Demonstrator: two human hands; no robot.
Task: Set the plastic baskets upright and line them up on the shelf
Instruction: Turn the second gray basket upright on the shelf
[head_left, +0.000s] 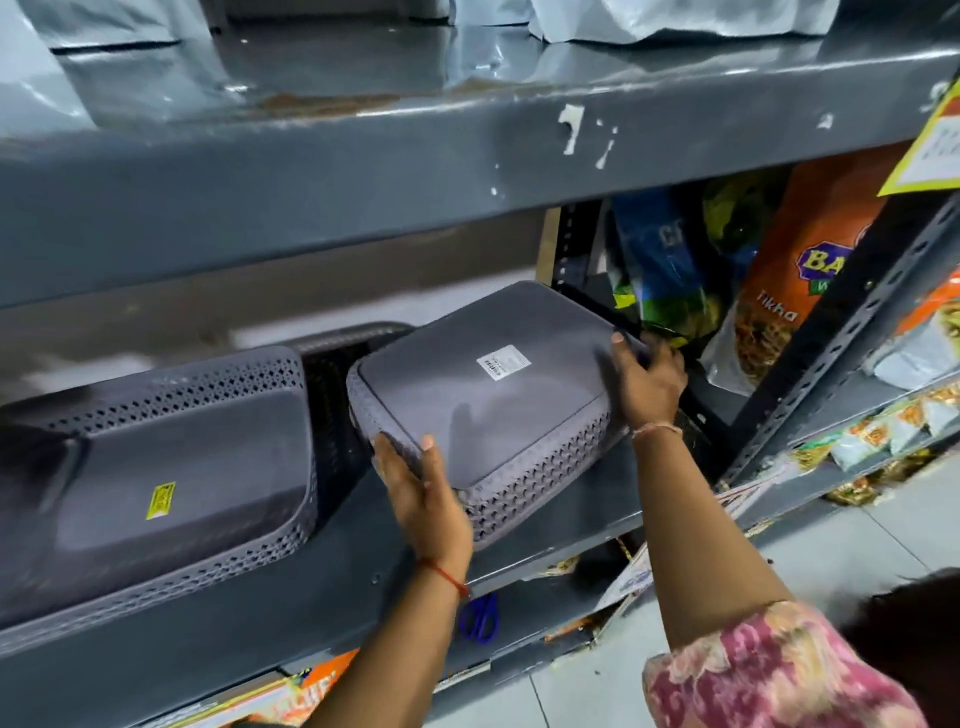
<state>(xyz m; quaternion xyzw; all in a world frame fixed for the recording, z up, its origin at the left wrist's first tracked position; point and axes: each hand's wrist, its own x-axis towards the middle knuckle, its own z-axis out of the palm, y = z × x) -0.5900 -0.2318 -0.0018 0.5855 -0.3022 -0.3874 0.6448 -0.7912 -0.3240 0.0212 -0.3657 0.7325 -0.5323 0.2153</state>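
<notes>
A grey perforated plastic basket (483, 395) is upside down on the grey metal shelf (571, 499), its flat bottom with a white label facing up and tilted toward me. My left hand (421, 499) grips its near left corner. My right hand (649, 379) holds its far right edge. A second grey basket (171, 467), also bottom up with a yellow sticker, lies at the left of the same shelf. Between them, further back, a dark basket (337, 364) shows only in part.
Snack packets (769, 291) fill the bay to the right, behind a slotted upright post (841, 332). The shelf above (363, 171) hangs low over the baskets. Blue scissors (480, 618) lie on the shelf below. Tiled floor at the lower right.
</notes>
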